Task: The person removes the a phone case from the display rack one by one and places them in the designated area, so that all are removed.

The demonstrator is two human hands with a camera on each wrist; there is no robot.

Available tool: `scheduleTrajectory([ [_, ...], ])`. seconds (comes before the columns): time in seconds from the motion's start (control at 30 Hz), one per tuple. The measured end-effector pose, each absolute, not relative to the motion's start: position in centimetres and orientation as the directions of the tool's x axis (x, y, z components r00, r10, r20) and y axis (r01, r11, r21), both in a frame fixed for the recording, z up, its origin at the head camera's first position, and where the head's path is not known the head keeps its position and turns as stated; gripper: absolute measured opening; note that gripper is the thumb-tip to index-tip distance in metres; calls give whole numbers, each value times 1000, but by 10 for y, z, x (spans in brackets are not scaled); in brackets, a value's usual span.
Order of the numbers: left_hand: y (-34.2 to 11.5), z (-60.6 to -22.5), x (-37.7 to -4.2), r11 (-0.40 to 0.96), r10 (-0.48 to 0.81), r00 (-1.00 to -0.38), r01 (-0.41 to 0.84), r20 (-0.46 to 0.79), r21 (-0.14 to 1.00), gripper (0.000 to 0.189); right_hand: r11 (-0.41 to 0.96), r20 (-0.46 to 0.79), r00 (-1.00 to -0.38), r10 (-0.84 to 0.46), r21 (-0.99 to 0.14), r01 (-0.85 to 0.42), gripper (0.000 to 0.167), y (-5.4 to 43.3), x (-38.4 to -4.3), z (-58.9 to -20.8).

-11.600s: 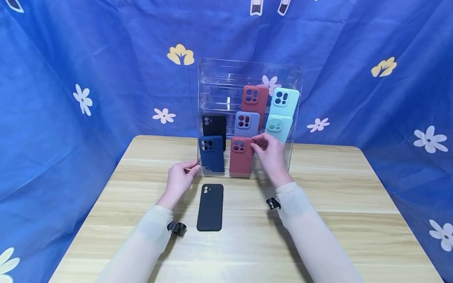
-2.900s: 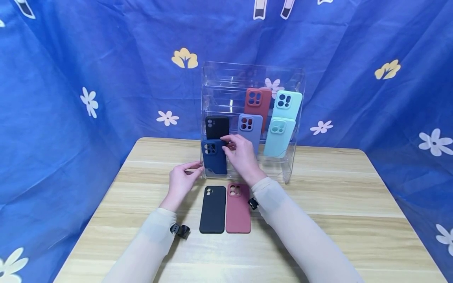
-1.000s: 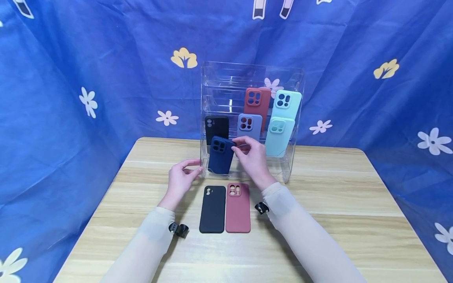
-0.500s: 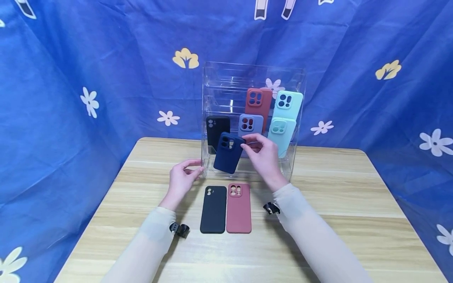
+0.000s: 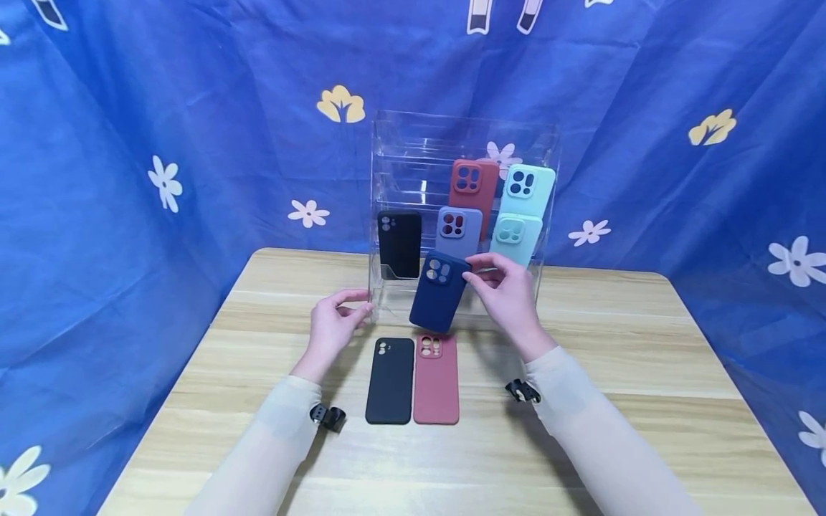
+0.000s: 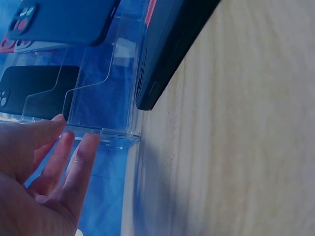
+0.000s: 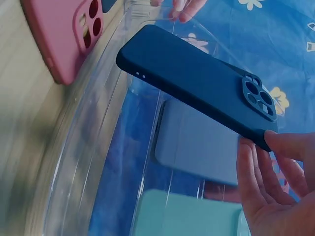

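My right hand [image 5: 511,294] pinches a navy blue phone case [image 5: 439,294] at its upper right corner, thumb and fingertips along the edge. The case tilts in front of a clear acrylic display rack [image 5: 413,179]. In the right wrist view, the navy case [image 7: 197,78] slants above a lavender case. My left hand [image 5: 332,326] rests its fingertips against the rack's lower left side; in the left wrist view, its fingers [image 6: 81,169] are fairly straight at the clear edge. On the table below lie a black case [image 5: 390,383] and a rose-red case [image 5: 436,387], side by side.
On the rack stand a black case [image 5: 400,244], a lavender case [image 5: 458,233], a red case [image 5: 484,190], a pale aqua case [image 5: 532,190] and a mint case [image 5: 516,240]. Behind the wooden table [image 5: 613,358] hangs a blue flowered curtain [image 5: 226,143].
The rose-red case has gone from the rack to the table. More recently, the right hand has lifted the navy case from the rack's lower left and moved it rightward and forward. The left hand stays.
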State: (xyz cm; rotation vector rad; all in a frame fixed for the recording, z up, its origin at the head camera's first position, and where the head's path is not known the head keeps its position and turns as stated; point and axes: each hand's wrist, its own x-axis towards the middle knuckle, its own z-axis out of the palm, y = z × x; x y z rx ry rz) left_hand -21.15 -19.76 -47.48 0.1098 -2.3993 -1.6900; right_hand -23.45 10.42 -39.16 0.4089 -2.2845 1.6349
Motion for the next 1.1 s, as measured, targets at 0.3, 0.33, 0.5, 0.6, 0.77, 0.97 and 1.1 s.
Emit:
scheduleTrajectory([
  [0.3,-198,-474,-210,347,-184,-977,42,112,937,28,379,320,-946,-49,-871,-315,21,130,-229,-388],
  [0.33,-198,-473,-210,348,-185,-976,45,116,936,28,389,309,-950,-48,-870,-303,21,132,-228,-388],
  [0.5,-198,-472,-209,353,-186,-974,58,131,934,27,432,220,-974,-54,-874,-222,23,145,-226,-388],
  [0.6,-197,-474,-209,353,-181,-975,58,129,934,28,456,159,-984,-77,-872,-176,25,154,-225,-390],
  [0.77,-196,-475,-208,353,-184,-977,39,110,935,28,478,80,-990,-113,-869,-124,27,169,-221,-395],
  [0.97,-197,-476,-209,349,-189,-975,43,116,936,29,440,13,-991,-131,-895,-70,28,182,-219,-403],
  [1.1,-198,-474,-209,350,-184,-976,49,120,935,29,424,-54,-988,-145,-906,-13,31,186,-217,-409],
])
